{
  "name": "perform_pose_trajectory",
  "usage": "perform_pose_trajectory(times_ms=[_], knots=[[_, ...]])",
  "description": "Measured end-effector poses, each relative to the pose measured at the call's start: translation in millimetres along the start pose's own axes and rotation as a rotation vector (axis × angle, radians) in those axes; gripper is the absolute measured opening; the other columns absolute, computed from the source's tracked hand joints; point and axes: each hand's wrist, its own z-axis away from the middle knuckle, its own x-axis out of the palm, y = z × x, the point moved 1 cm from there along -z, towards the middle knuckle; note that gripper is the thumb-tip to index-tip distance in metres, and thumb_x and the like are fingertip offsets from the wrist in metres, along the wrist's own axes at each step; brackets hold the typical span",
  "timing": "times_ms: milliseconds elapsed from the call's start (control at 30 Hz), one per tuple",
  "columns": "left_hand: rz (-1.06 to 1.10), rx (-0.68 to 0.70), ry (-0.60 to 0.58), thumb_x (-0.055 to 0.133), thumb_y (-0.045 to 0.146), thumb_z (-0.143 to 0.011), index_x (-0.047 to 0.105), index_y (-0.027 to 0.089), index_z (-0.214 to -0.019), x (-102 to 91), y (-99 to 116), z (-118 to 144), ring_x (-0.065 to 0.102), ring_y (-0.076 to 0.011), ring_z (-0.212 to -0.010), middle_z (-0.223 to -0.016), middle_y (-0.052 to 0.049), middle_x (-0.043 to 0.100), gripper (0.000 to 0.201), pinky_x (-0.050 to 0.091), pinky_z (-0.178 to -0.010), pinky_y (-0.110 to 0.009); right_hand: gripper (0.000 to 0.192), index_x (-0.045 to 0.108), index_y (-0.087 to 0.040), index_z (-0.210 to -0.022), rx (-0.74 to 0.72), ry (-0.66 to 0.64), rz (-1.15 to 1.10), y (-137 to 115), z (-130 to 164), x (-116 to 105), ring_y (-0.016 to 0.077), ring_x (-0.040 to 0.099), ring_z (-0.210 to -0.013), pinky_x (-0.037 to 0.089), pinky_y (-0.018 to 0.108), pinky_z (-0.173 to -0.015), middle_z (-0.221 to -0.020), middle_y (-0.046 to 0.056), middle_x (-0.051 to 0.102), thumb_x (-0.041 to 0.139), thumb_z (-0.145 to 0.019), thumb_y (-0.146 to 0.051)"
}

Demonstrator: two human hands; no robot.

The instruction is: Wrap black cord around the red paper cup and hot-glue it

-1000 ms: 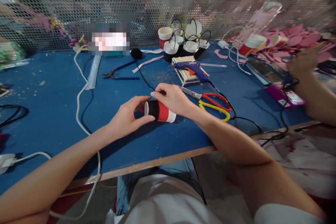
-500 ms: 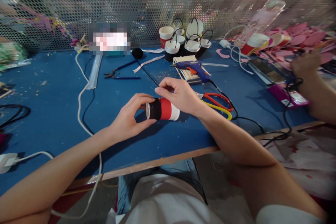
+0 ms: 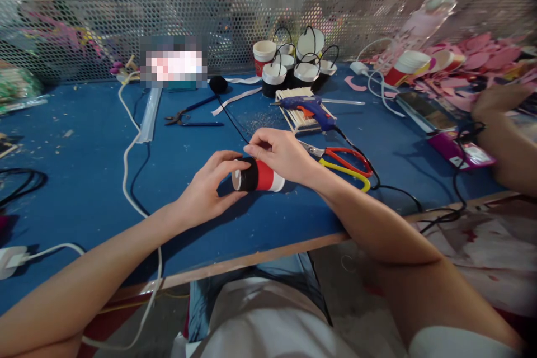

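A paper cup [image 3: 265,175] in red and white lies on its side on the table, its base end wrapped in black cord. My left hand [image 3: 205,184] is closed around that black end, thumb below and fingers above. Over the cup's upper side, my right hand [image 3: 281,154] pinches the black cord [image 3: 236,123] between thumb and fingertips. The cord runs back to a black ball of cord [image 3: 218,84]. Just right of my right hand lie scissors [image 3: 346,159] with red and yellow handles.
Behind are several cups with black cord handles [image 3: 274,79], a blue glue gun [image 3: 308,109] on a stick rack and pliers [image 3: 195,114]. A white cable [image 3: 127,173] crosses the left side. Another person's arm [image 3: 503,134] is at the right, near pink cutouts [image 3: 482,56].
My left fingers have shifted forward over the black wrapping. My right hand has drawn slightly left and down with the cord, uncovering more of the scissors.
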Motion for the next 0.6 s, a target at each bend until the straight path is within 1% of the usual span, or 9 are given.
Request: perform_pose_trajectory(times_ms=[133,267,400,500,600], knots=[[0.022,-0.024,-0.029,0.064,0.024,-0.079,0.047,0.019,-0.116,1.0,-2.4,-0.3,0.052,-0.021,-0.111,-0.117,-0.011,0.053,0.04,0.047,-0.092,-0.036,0.019,0.054,-0.017,-0.068,0.01,-0.017,0.019,2.3,-1.2,3.3,0.0099,0.05,-0.064,0.034,0.024,-0.059,-0.068,-0.001,0.058,0.053,-0.083,-0.029],[0.035,-0.04,-0.031,0.064,0.028,-0.079,0.048,0.018,-0.115,-0.3,-2.2,-0.6,0.053,-0.0209,-0.109,-0.115,-0.011,0.053,0.04,0.048,-0.091,-0.036,0.019,0.053,-0.017,-0.068,0.012,-0.027,0.031,2.7,-1.9,5.0,0.0098,0.05,-0.063,0.034,0.024,-0.058,-0.068,-0.001,0.058,0.052,-0.083,-0.028],[0.093,-0.065,-0.022,0.066,0.031,-0.078,0.049,0.017,-0.113,-0.9,-2.0,-0.5,0.054,-0.021,-0.107,-0.113,-0.011,0.054,0.041,0.048,-0.091,-0.036,0.019,0.054,-0.017,-0.068,0.013,-0.024,0.024,2.6,-1.7,5.9,0.0098,0.05,-0.064,0.034,0.024,-0.059,-0.068,-0.001,0.058,0.053,-0.083,-0.028],[0.127,-0.075,-0.023,0.064,0.029,-0.08,0.049,0.018,-0.113,-0.1,-2.3,-0.1,0.054,-0.0202,-0.106,-0.114,-0.011,0.053,0.038,0.05,-0.088,-0.035,0.018,0.056,-0.017,-0.07,0.02,-0.032,-0.018,3.4,-1.7,4.5,0.0095,0.049,-0.062,0.034,0.023,-0.058,-0.067,-0.001,0.057,0.053,-0.083,-0.029],[0.137,-0.058,-0.048,0.064,0.028,-0.08,0.046,0.018,-0.117,0.3,-0.8,-0.2,0.053,-0.0203,-0.108,-0.118,-0.011,0.051,0.043,0.05,-0.087,-0.034,0.019,0.057,-0.016,-0.072,0.007,-0.069,-0.116,3.6,-2.8,0.9,0.009,0.048,-0.062,0.035,0.023,-0.058,-0.066,-0.002,0.056,0.053,-0.083,-0.032]])
